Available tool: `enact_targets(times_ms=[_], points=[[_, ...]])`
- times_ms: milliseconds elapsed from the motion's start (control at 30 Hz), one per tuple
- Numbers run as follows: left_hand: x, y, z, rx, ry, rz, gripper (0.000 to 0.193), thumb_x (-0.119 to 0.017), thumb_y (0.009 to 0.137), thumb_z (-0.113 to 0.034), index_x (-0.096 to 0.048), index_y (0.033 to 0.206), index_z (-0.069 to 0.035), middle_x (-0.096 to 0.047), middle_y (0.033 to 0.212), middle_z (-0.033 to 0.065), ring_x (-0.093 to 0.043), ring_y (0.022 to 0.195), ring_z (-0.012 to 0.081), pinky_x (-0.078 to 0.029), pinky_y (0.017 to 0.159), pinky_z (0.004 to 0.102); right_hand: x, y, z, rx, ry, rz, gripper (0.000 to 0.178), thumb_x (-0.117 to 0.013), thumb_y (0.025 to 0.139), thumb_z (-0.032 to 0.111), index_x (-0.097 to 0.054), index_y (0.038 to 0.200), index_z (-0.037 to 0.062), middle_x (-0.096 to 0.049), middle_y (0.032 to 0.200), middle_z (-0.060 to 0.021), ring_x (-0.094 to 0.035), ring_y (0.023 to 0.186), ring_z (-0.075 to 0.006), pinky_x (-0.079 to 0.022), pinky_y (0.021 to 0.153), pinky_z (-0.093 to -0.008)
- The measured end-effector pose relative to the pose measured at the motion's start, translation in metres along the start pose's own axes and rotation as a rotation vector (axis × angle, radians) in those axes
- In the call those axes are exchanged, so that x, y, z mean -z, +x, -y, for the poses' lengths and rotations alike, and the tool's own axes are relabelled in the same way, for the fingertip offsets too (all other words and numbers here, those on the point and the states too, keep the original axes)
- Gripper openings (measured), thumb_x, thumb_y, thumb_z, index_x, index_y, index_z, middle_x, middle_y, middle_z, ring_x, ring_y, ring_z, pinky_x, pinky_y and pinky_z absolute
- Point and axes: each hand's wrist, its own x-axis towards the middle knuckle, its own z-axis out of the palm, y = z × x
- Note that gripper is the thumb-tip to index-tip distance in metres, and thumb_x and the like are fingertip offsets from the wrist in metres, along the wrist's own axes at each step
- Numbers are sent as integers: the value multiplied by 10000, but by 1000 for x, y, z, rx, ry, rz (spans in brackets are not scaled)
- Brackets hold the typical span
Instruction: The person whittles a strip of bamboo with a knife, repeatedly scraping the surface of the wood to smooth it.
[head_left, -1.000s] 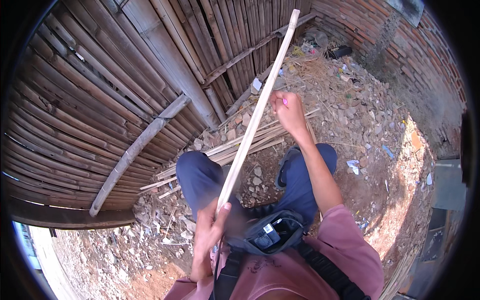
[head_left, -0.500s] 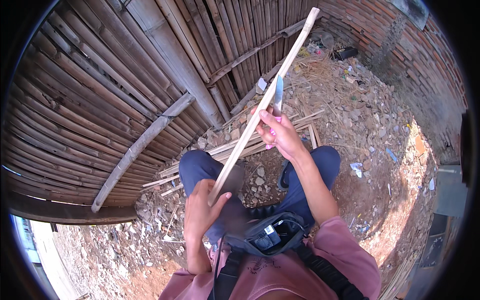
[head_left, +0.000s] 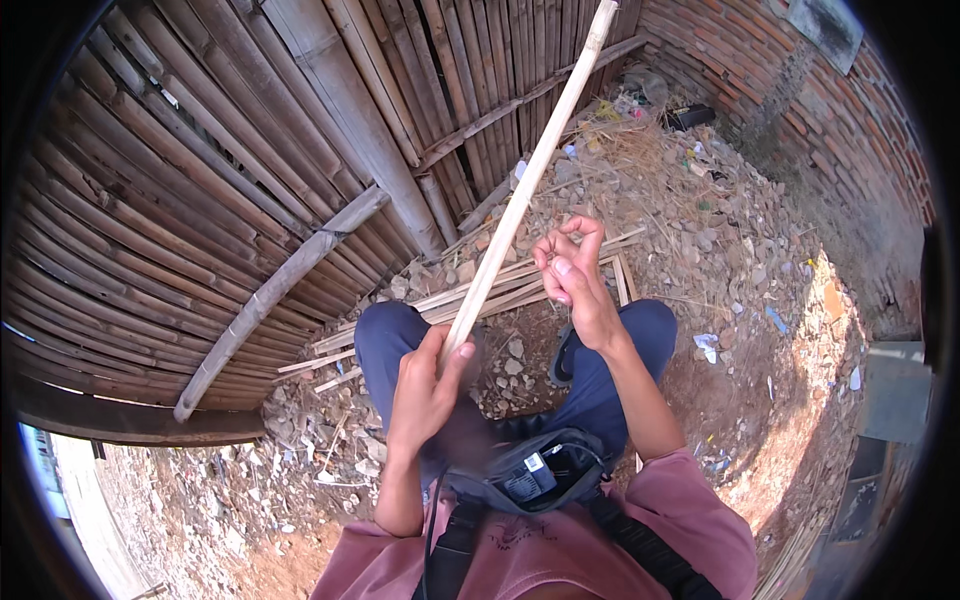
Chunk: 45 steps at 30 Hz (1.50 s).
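A long, pale bamboo strip (head_left: 512, 215) slants up and away from me, its far end at the top edge of the view. My left hand (head_left: 428, 385) is closed around its near end, above my left knee. To the right of the strip, apart from it, my right hand (head_left: 578, 280) is raised with fingers curled and thumb against them. Whatever may be in that pinch is too small or hidden to make out. No knife shows in the right hand.
More split bamboo strips (head_left: 490, 300) lie on the rubble beyond my knees. A bamboo wall (head_left: 180, 230) rises at left, a brick wall (head_left: 840, 130) at far right. An open dark waist bag (head_left: 530, 475) sits at my lap. Litter and stones cover the ground.
The pink-handled knife seen in my right hand is no longer visible, and that hand has moved off the strip. My left hand has lifted and shifted slightly right with the strip, which stands steeper.
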Motion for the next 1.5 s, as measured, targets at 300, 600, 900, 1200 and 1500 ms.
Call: enact_targets(times_ms=[300, 600, 900, 1200, 1500], points=[[8, -10, -14, 233, -250, 181, 317, -532, 1114, -290, -661, 1221, -21, -429, 640, -87, -376, 521, 20, -276, 479, 244, -19, -27, 12, 322, -685, 88, 264, -763, 978, 242, -629, 1107, 53, -725, 950, -91, -746, 813, -265, -575, 680, -374], [5, -13, -16, 221, -407, 251, 400, -487, 1141, -355, -627, 1306, -18, -414, 674, -83, -339, 529, 10, -255, 473, 223, -29, -36, 10, 489, -684, 116, 188, -835, 896, 170, -688, 929, 57, -665, 815, -59, -675, 635, -211, -513, 535, -347], [-4, -17, -15, 25, -228, 156, 462, -412, 1156, -404, -641, 1240, -12, -453, 712, -39, -354, 575, 62, -316, 536, 263, -35, -43, 11, 503, -686, 72, 177, -844, 882, 172, -699, 883, 69, -627, 760, -38, -632, 577, -198, -470, 491, -345], [-3, -22, -22, 53, -150, 98, 468, -416, 1151, -361, -666, 1001, 5, -430, 625, -18, -380, 582, 87, -306, 541, 305, -30, -44, 20, 544, -722, 101, 166, -855, 860, 148, -702, 846, 86, -647, 766, -29, -631, 561, -187, -463, 478, -335], [1, -35, -14, 118, -71, 63, 420, -451, 1142, -322, -607, 913, -7, -429, 624, -17, -366, 594, 81, -293, 545, 303, -9, -18, 22, 477, -617, -105, 162, -820, 895, 61, -679, 834, 9, -690, 757, -106, -674, 615, -190, -487, 515, -318]])
